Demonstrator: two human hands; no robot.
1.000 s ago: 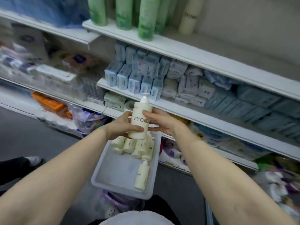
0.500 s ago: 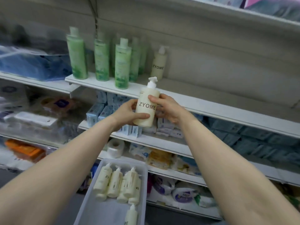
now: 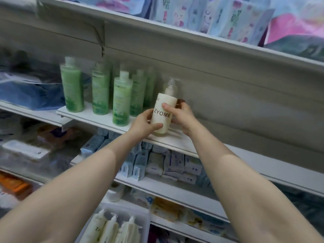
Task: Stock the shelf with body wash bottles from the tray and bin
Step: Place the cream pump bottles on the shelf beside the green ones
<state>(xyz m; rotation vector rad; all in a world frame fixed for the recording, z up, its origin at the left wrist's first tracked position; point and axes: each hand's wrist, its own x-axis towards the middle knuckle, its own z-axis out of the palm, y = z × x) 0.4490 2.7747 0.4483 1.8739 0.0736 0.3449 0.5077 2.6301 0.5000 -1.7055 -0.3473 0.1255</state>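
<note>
**Both hands set a cream bottle on the shelf**

Nearest, below the forearms, a pale tray (image 3: 148, 223) holds several cream pump bottles (image 3: 112, 228) lying side by side, their pump tops pointing away from the person.

Further out, both hands are clamped on one cream bottle (image 3: 162, 114) marked ZYOME. The left hand (image 3: 142, 124) wraps its left side and lower front, thumb across the base area. The right hand (image 3: 182, 116) grips the right side, thumb pressed on the label's upper edge. The bottle stands upright with its base at or just above the white shelf (image 3: 98, 118); whether it fully rests there cannot be told.

Just behind the held bottle, partly hidden by it, stands a second cream pump bottle (image 3: 172, 85) against the back wall. To the left of the hands, on the same shelf, a group of green bottles (image 3: 121, 100) stands upright in rows. Under the hands, the next shelf down carries stacked pale blue packets (image 3: 138, 163). Above, the top shelf holds colourful soft packs (image 3: 228, 18).
</note>
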